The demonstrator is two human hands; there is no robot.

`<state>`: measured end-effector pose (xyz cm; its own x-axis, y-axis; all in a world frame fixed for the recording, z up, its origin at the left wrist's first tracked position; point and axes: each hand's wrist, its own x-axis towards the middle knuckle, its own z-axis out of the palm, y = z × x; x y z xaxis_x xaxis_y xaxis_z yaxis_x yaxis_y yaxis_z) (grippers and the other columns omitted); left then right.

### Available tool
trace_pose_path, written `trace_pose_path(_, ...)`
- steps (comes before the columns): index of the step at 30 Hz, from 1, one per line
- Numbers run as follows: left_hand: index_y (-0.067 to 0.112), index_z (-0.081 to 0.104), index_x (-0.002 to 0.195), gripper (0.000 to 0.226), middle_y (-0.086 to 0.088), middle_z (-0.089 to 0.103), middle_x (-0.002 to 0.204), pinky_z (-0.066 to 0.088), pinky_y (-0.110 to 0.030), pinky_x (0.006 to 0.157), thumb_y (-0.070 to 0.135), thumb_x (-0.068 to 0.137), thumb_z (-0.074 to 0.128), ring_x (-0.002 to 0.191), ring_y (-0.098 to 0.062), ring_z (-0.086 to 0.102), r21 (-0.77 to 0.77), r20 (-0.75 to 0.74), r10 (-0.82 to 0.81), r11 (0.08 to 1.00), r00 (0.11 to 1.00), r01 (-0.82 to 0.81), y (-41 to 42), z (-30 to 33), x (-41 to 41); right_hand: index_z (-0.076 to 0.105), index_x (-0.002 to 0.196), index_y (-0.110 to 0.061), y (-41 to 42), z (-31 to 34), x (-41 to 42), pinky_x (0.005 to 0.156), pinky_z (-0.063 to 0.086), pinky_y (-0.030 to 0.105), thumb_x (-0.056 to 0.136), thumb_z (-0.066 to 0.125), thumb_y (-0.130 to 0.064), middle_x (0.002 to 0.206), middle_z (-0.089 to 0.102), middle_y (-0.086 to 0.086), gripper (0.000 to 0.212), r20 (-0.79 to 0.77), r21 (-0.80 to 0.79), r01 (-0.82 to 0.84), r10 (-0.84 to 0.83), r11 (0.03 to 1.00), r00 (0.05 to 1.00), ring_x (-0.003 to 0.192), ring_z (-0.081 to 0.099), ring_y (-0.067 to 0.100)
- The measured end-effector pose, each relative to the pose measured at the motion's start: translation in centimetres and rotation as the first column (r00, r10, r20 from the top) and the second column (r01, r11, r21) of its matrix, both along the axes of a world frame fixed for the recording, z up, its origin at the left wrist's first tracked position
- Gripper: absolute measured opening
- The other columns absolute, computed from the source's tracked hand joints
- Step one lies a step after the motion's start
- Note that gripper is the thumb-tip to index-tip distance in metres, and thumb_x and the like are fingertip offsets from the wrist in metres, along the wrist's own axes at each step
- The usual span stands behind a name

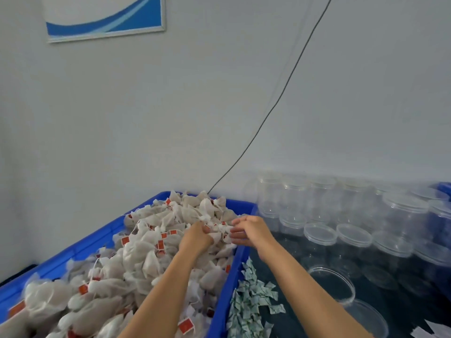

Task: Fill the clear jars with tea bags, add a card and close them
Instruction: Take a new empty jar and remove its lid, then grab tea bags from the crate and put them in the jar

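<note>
Fingers (206, 229) of the left hand (195, 236) were curled into the heap, gripping a clump of tea bags (146, 250), while those of the right hand (249, 230) were loosely bent beside it, their tips pinching at the white strings and mesh of the same clump. Both hands met at the far right side of the heap, over the rim of the crate.

Behind everything stood a pale grey wall (219, 106), with a framed blue-and-white picture (105, 18) high at the left and a thin dark cable (280, 96) slanting down to the back of the crate. A large blue plastic crate (80, 247) filled the lower left, piled high with white mesh tea bags carrying small red tags. To its right, on a dark surface, clear jars (353, 206) were ranked in rows against the wall, some stacked, most with clear lids on. One open jar (334, 286) sat nearest the right forearm, with another clear round piece just below it, too cut off to identify. Just beside the crate's right wall lay a scatter of small green-and-white printed sachets (251, 303). A few white paper slips (436, 329) showed at the bottom right corner.
</note>
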<state>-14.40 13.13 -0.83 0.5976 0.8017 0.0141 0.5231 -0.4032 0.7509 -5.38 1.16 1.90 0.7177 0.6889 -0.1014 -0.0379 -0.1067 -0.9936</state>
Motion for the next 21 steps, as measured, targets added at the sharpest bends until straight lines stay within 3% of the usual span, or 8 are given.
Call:
trace_pose_path(4, 0.012, 0.046, 0.13, 0.049, -0.01, 0.056, 0.126, 0.052, -0.032, 0.087, 0.004, 0.085, 0.063, 0.109, -0.023, 0.057, 0.093, -0.097, 0.011, 0.996, 0.995, -0.002, 2.8, -2.4, 0.3, 0.06, 0.113, -0.01, 4.2, -1.6, 1.7, 0.093, 0.053, 0.035, 0.096, 0.041, -0.002, 0.12, 0.063, 0.011, 0.027, 0.313, -0.112, -0.005, 0.04, 0.994, 0.949, 0.106, 0.062, 0.022)
trace_pose_path(7, 0.017, 0.038, 0.142, 0.064, -0.009, 0.046, 0.14, 0.047, -0.036, 0.099, 0.006, 0.084, 0.064, 0.124, -0.025, 0.049, 0.227, -0.174, -0.02, 0.972, 0.984, 0.06, 3.6, -3.3, 1.4, 0.057, 0.124, -0.01, 6.7, -2.7, 3.3, 0.1, 0.046, 0.034, 0.094, 0.043, 0.0, 0.128, 0.058, 0.006, 0.035, 0.567, -0.262, 0.02, 0.137, 0.965, 0.813, 0.117, 0.054, 0.018)
trace_pose_path(9, 0.022, 0.033, 0.145, 0.07, -0.007, 0.038, 0.147, 0.044, -0.039, 0.103, 0.015, 0.084, 0.067, 0.132, -0.028, 0.041, 0.32, -0.304, -0.015, 0.94, 0.953, 0.117, 4.1, -3.6, 2.2, 0.052, 0.132, -0.012, 7.9, -3.4, 4.3, 0.099, 0.046, 0.033, 0.092, 0.047, 0.003, 0.133, 0.054, 0.006, 0.044, 0.645, -0.373, 0.021, 0.243, 0.927, 0.725, 0.121, 0.051, 0.019)
trace_pose_path(13, 0.029, 0.025, 0.15, 0.087, -0.008, 0.024, 0.155, 0.033, -0.047, 0.112, 0.039, 0.079, 0.076, 0.143, -0.039, 0.018, 0.378, -0.569, -0.021, 0.881, 0.822, 0.284, 4.7, -4.5, 3.4, 0.032, 0.147, -0.022, 9.7, -4.5, 5.8, 0.082, 0.052, 0.033, 0.085, 0.055, 0.005, 0.143, 0.041, 0.013, 0.072, 0.603, -0.694, -0.003, 0.582, 0.72, 0.546, 0.123, 0.048, 0.03)
trace_pose_path(15, 0.03, 0.027, 0.15, 0.088, -0.009, 0.024, 0.155, 0.031, -0.047, 0.114, 0.044, 0.078, 0.076, 0.143, -0.04, 0.017, 0.421, -0.612, -0.002, 0.846, 0.791, 0.328, 5.0, -4.9, 3.7, 0.016, 0.153, -0.03, 10.2, -4.9, 6.1, 0.09, 0.05, 0.039, 0.084, 0.058, 0.003, 0.153, 0.027, 0.015, 0.087, 0.575, -0.789, 0.094, 0.675, 0.608, 0.462, 0.132, 0.039, 0.037)
trace_pose_path(16, 0.031, 0.029, 0.149, 0.086, -0.008, 0.025, 0.154, 0.031, -0.046, 0.114, 0.044, 0.078, 0.076, 0.143, -0.039, 0.018, 0.437, -0.618, 0.007, 0.834, 0.786, 0.336, 5.2, -5.0, 3.9, 0.011, 0.153, -0.032, 10.4, -5.1, 6.2, 0.088, 0.051, 0.04, 0.086, 0.058, 0.0, 0.153, 0.027, 0.016, 0.088, 0.562, -0.809, 0.127, 0.694, 0.574, 0.449, 0.127, 0.045, 0.036)
trace_pose_path(19, 0.026, 0.041, 0.142, 0.069, -0.007, 0.034, 0.149, 0.035, -0.043, 0.11, 0.037, 0.082, 0.073, 0.14, -0.034, 0.027, 0.492, -0.63, 0.041, 0.793, 0.775, 0.358, 5.3, -5.2, 4.2, 0.008, 0.151, -0.037, 10.7, -5.6, 6.2, 0.059, 0.048, 0.03, 0.09, 0.057, -0.01, 0.137, 0.044, 0.019, 0.083, 0.505, -0.851, 0.124, 0.731, 0.51, 0.459, 0.08, 0.057, 0.023)
trace_pose_path(21, 0.021, 0.051, 0.133, 0.05, -0.005, 0.046, 0.14, 0.04, -0.038, 0.103, 0.031, 0.087, 0.068, 0.132, -0.029, 0.039, 0.563, -0.621, 0.083, 0.739, 0.779, 0.37, 5.2, -5.4, 4.4, 0.007, 0.15, -0.038, 10.9, -5.5, 6.5, 0.061, 0.047, 0.031, 0.086, 0.062, -0.014, 0.139, 0.043, 0.019, 0.088, 0.449, -0.884, 0.104, 0.765, 0.456, 0.461, 0.085, 0.058, 0.024)
